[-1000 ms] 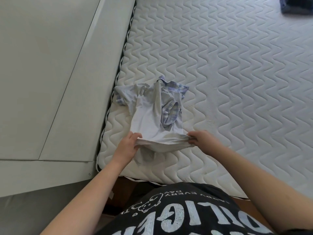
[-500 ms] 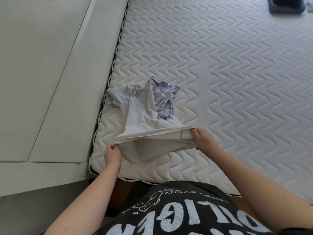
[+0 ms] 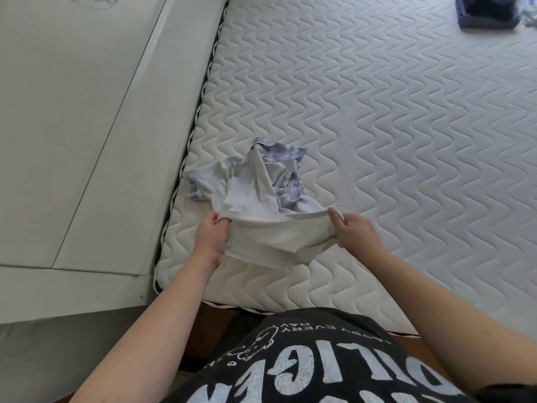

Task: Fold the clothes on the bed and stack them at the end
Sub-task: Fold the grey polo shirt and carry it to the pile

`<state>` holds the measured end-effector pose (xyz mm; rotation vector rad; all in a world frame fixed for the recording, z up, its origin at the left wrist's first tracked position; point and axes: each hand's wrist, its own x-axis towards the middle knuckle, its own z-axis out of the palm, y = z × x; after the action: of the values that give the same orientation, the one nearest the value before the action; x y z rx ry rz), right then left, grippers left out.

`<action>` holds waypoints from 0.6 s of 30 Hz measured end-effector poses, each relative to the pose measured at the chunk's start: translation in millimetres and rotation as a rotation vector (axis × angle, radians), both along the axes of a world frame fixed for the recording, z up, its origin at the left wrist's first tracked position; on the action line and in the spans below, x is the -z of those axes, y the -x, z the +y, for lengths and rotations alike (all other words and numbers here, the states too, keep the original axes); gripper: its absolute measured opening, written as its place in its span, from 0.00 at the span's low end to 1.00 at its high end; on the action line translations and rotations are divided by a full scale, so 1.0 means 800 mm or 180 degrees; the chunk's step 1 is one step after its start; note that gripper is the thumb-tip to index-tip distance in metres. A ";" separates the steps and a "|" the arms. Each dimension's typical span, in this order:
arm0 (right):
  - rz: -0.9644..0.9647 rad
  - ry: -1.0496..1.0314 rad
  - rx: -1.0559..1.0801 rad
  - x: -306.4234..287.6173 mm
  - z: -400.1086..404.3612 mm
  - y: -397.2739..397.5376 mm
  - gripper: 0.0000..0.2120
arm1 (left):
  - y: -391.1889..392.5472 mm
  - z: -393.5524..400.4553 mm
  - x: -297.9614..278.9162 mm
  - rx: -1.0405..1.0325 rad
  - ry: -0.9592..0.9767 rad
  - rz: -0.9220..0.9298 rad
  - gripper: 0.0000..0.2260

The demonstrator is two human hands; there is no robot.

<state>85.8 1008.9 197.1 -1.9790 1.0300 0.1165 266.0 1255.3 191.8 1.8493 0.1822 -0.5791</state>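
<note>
**Spreading the shirt flat before the first fold**

Wide quilted mattress (image 3: 377,126), bare across most of its top, plenty of flat room to the right of the work. Pale panels of the bed frame (image 3: 72,126) along the left edge. Far off at the top right corner, a dark folded pile (image 3: 488,16), well apart from the hands; probably the stack, though too little shown to be sure.

Near the bottom left corner of the mattress, a small white shirt (image 3: 250,196) with plaid collar and sleeve trim, bunched and twisted at its far end, hem lifted toward the body.

Left hand (image 3: 209,239) pinching the left end of the hem, right hand (image 3: 353,231) pinching the right end, the two held apart with the hem stretched between them.

Best done, by the look of it: keep both pinches firm and level, pull the hem taut, give one light shake so the crumpled collar end drops open, then lay it face down further from the mattress edge. Smooth out sleeves before folding; wrinkles left in now likely to make a lumpy, leaning stack.
</note>
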 end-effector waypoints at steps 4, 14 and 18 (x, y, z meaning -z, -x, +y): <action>-0.0165 0.0459 -0.0349 0.005 -0.002 0.006 0.16 | -0.005 -0.017 -0.035 0.0673 0.0124 0.0183 0.09; -0.0658 -0.0008 -0.0120 0.008 0.018 -0.003 0.09 | -0.012 0.013 -0.055 0.1488 0.0034 0.0159 0.25; -0.0747 0.0110 0.0225 0.012 0.025 -0.005 0.10 | -0.032 0.047 -0.033 0.2128 -0.1560 -0.1152 0.27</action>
<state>89.5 1028.8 187.9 -1.9311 0.9521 -0.1697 291.6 1293.3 218.0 2.4661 -0.6095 -0.6718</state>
